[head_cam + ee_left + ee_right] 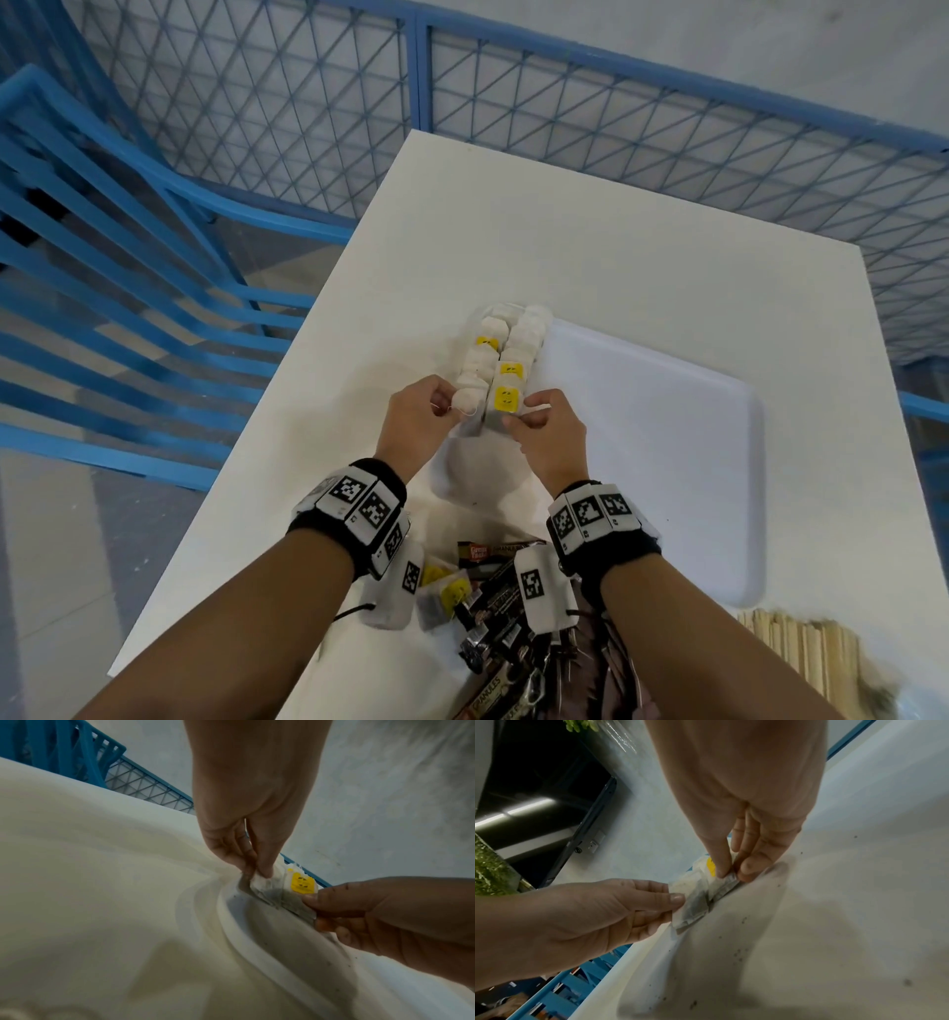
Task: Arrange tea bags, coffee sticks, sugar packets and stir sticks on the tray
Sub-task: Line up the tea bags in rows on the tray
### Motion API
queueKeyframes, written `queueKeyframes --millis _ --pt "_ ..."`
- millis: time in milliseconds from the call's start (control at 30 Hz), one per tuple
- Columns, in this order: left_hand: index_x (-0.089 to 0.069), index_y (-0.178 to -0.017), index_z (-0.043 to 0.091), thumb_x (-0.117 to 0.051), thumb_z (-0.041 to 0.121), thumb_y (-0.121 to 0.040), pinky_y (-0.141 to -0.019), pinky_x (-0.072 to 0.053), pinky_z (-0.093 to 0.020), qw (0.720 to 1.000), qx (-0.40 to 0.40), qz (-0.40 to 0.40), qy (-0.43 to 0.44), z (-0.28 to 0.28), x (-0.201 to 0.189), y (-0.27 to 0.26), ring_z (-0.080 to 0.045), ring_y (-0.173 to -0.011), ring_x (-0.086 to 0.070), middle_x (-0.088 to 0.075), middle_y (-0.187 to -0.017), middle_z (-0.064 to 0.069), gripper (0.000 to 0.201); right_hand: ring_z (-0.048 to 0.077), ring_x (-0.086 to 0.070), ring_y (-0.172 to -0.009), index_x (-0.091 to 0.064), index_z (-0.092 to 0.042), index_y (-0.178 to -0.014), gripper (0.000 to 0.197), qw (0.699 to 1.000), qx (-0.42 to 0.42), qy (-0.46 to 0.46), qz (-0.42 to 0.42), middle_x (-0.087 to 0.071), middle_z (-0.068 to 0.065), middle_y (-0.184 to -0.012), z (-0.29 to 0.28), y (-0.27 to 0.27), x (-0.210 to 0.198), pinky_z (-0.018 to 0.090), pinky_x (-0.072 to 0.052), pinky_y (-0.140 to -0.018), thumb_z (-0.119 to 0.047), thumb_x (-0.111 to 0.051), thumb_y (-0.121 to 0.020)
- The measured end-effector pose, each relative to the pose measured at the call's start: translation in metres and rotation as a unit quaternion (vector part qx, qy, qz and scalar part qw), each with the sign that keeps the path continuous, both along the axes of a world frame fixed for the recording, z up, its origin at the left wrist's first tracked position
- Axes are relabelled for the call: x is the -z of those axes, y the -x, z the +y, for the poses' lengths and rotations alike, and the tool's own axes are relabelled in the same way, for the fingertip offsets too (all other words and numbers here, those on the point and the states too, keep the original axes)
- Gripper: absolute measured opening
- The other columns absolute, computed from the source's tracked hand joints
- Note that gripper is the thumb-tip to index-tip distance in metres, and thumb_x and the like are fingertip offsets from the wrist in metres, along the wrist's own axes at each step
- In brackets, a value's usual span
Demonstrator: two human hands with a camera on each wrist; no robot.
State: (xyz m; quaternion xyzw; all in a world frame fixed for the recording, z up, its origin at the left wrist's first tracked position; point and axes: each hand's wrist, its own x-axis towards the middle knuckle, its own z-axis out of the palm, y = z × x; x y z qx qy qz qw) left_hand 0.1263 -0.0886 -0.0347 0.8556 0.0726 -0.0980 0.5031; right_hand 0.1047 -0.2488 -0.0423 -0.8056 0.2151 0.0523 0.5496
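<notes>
Two rows of white tea bags (506,354), some with yellow tags, lie along the left edge of the white tray (647,442). My left hand (445,407) pinches the nearest bag of the left row (468,400). My right hand (528,412) pinches the nearest bag of the right row, which has a yellow tag (506,398). In the left wrist view my left hand (255,871) nips a bag's corner (262,885) just inside the tray rim (231,914). In the right wrist view my right hand (731,873) holds a bag's edge (725,882).
Near the table's front edge lies a pile of dark coffee sticks (503,611) with a few loose tea bags (447,591). A bundle of wooden stir sticks (806,652) lies at the front right. A blue chair (102,257) and blue mesh fencing (616,144) surround the white table (565,246).
</notes>
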Motion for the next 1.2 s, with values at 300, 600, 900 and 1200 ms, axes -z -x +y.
queueKeyframes --millis 300,600,900,1200 --pt "-0.057 -0.111 0.012 -0.071 0.016 -0.080 -0.073 -0.044 -0.026 0.993 0.045 -0.023 -0.108 0.012 -0.014 0.003 -0.018 -0.075 -0.052 -0.052 -0.097 -0.001 0.034 0.017 -0.056 -0.077 -0.047 -0.012 -0.109 0.039 0.999 -0.012 0.044 -0.006 -0.059 0.005 -0.089 -0.001 0.003 -0.009 0.022 -0.042 -0.066 -0.023 -0.071 -0.080" --pt "-0.062 -0.097 0.023 -0.065 0.019 -0.086 -0.056 -0.040 -0.002 0.998 0.025 0.003 -0.056 0.073 -0.072 0.060 -0.004 -0.074 -0.059 -0.062 -0.088 0.008 0.012 0.001 -0.048 -0.064 -0.064 -0.014 -0.088 0.004 0.954 -0.281 0.101 -0.029 -0.058 -0.005 -0.080 0.017 0.054 -0.044 0.010 -0.040 -0.064 -0.017 -0.062 -0.086" --pt "-0.050 -0.094 0.028 -0.075 0.029 -0.076 -0.064 -0.036 -0.008 0.961 0.121 0.126 -0.217 0.130 -0.060 0.145 -0.004 -0.080 -0.048 -0.048 -0.093 0.006 0.030 0.026 -0.035 -0.112 -0.051 -0.012 -0.117 0.055 0.749 -0.532 0.394 0.014 -0.040 0.008 -0.119 0.046 0.096 -0.033 0.035 -0.032 -0.095 -0.051 -0.059 -0.080" --pt "-0.037 -0.120 0.028 -0.085 0.032 -0.059 -0.085 -0.048 -0.031 0.941 0.145 0.161 -0.260 0.126 -0.029 0.165 -0.021 -0.097 -0.051 -0.032 -0.114 0.003 0.078 0.020 -0.049 -0.102 -0.061 -0.017 -0.095 0.014 0.785 -0.551 0.282 -0.008 -0.059 0.001 -0.105 0.059 0.099 -0.040 0.033 -0.038 -0.093 -0.024 -0.052 -0.088"
